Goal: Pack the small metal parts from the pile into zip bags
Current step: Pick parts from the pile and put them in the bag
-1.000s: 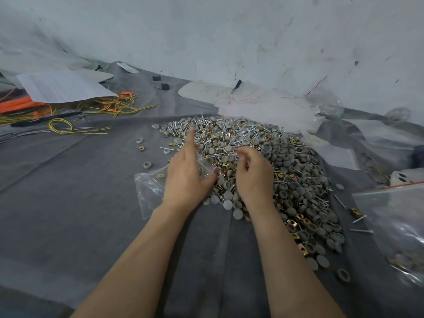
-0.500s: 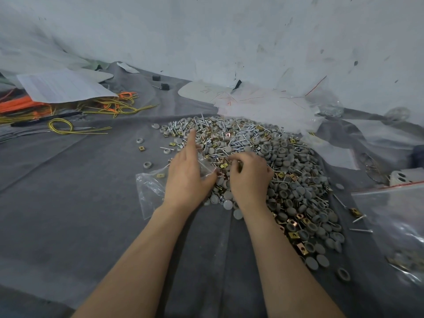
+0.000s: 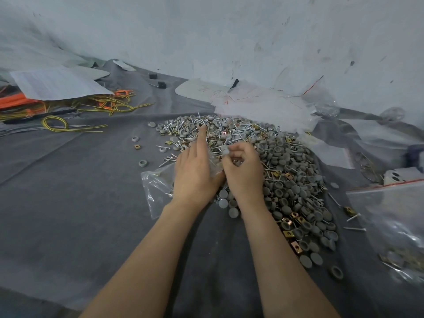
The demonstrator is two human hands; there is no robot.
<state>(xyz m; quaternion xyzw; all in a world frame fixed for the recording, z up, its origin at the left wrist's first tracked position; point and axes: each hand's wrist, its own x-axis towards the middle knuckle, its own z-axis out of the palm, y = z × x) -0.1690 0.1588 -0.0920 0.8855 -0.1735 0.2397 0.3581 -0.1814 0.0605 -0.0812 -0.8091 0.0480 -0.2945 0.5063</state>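
A big pile of small parts, silver screws, grey round caps and brass square nuts, lies on the grey cloth. My left hand holds a clear zip bag at its mouth, with the forefinger stretched out over the pile. My right hand is right beside it, fingers curled and pinching a grey cap with a screw at the bag's mouth. The bag's lower part spreads flat to the left of my left wrist.
A second zip bag with a red strip and some parts in it lies at the right. Yellow and orange wires and paper sheets lie at the far left. Loose clear bags sit behind the pile by the wall.
My right hand has moved left from the pile to the bag's mouth beside my left hand, now with a part in its fingers. My left hand stays on the bag.
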